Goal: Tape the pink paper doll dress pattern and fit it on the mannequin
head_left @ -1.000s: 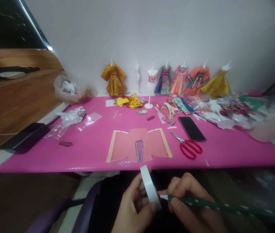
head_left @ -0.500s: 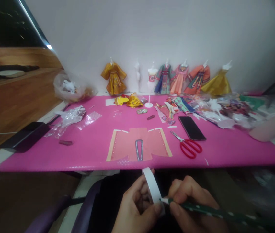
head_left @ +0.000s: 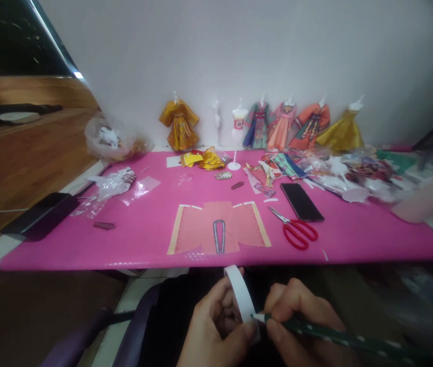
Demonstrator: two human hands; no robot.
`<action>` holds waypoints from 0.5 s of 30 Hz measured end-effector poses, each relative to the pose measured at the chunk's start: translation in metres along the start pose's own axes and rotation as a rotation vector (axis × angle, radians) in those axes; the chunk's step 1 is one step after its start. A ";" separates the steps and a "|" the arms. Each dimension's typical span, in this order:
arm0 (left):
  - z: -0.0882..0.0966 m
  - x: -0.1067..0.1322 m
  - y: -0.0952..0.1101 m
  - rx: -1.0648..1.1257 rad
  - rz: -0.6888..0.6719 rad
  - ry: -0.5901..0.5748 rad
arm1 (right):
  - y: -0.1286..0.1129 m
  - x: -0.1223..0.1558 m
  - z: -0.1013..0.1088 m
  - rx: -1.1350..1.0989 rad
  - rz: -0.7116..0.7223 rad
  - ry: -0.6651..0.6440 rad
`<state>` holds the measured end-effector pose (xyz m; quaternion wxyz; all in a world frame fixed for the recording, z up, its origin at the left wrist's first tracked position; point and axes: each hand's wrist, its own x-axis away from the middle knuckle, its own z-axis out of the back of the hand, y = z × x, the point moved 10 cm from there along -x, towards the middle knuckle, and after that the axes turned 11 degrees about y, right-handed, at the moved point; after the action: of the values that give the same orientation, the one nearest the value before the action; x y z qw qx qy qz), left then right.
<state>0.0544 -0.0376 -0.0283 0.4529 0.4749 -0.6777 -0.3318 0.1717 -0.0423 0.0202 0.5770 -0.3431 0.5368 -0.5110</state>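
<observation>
My left hand [head_left: 222, 326] is closed around a roll of white tape [head_left: 241, 293], thumb pressed on its lower edge, below the table's front edge. A dark green pen with white dots [head_left: 327, 331] is gripped in my right hand [head_left: 302, 321]. Its pale, pointed tip touches the tape roll's outer face near my left thumb. Just beyond my hands, a flat salmon-pink doll garment piece [head_left: 193, 229] lies on the table, with tan side edges, short white strips along the top and a beaded grey neckline trim [head_left: 220, 235] at its middle.
On the pink table [head_left: 143, 244] are red-handled scissors [head_left: 300, 233], a black phone [head_left: 302, 202], plastic bags [head_left: 112, 183] and a heap of fabric scraps [head_left: 354, 176]. Several dressed doll forms [head_left: 179, 125] stand along the wall. A black box-like object [head_left: 42, 216] sits at the left edge.
Almost nothing differs. Both hands keep their hold on the tape roll and the pen, with the pen tip at the same spot; the whole view shifts very slightly.
</observation>
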 end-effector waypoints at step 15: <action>-0.001 -0.002 -0.001 0.000 -0.004 -0.024 | -0.003 -0.006 0.009 0.035 -0.025 -0.031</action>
<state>0.0560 -0.0358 -0.0295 0.4440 0.4721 -0.6822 -0.3386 0.1801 -0.0386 0.0266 0.5850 -0.3475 0.5142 -0.5222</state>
